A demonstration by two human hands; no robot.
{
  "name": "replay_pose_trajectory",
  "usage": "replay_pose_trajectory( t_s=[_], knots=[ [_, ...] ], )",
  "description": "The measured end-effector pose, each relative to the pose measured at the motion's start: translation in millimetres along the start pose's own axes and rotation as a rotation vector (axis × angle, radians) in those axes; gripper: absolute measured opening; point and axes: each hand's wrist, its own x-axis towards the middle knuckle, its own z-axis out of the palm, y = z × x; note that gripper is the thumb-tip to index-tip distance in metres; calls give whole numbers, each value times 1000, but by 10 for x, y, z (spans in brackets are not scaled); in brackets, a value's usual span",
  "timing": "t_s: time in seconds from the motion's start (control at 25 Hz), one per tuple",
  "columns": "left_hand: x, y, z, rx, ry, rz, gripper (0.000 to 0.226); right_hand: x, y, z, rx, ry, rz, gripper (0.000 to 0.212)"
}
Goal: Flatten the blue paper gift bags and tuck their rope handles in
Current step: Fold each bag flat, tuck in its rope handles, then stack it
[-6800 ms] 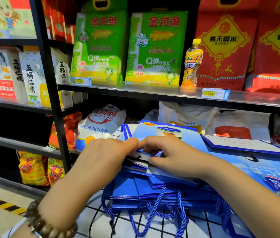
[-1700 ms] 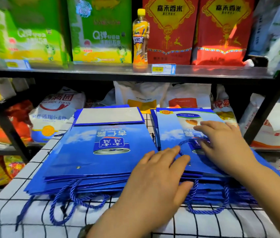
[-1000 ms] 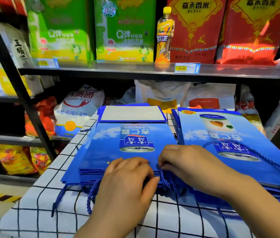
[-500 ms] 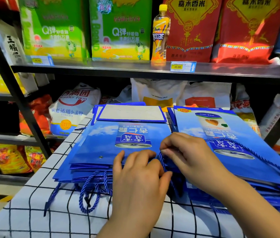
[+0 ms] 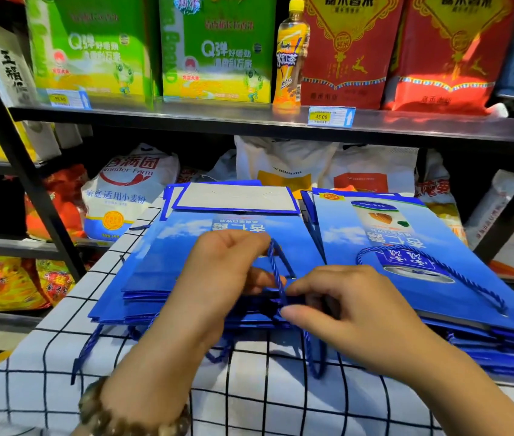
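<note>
Now my left hand (image 5: 227,272) holds the rope handle (image 5: 273,262) up while my right hand (image 5: 353,313) pinches its base, steadying it for tucking into the top bag (image 5: 167,256).

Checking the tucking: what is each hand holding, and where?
The left hand grips the rope handle at the top of its loop; the right hand pinches the same handle's lower end.

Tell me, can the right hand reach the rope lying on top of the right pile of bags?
Probably yes. That rope lies bare on the right pile, just beyond the right hand, with nothing over it. The hand must first drop the handle it pinches.
</note>
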Motion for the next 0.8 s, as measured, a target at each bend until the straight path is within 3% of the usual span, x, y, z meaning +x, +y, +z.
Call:
replay_pose_trajectory(
  t_s=[0.08, 0.16, 0.24, 0.36, 0.52, 0.72, 0.8],
  knots=[
    [28, 58, 2, -104, -41, -61, 22, 34, -91, 31, -118, -15, 26, 28],
    [33, 59, 5, -153, -56, -66, 23, 75, -153, 49, -140, -17, 30, 38],
    [9, 49, -73, -180, -42, -24, 26, 127, -241, -2, 127, -18, 107, 37],
    [-94, 40, -274, -19, -87, 71, 31, 318, -327, -153, 633, 86, 170, 26],
    [-202, 0, -422, 172, -279, 30, 17, 626, -402, -226, 834, 138, 158, 23],
    [-130, -12, -370, 271, -236, 63, 6, 793, -436, -104, 1012, 47, 224, 21],
    [-107, -5, -311, 388, -237, 114, 16, 793, -428, -94, 1019, 25, 217, 20]
  ],
)
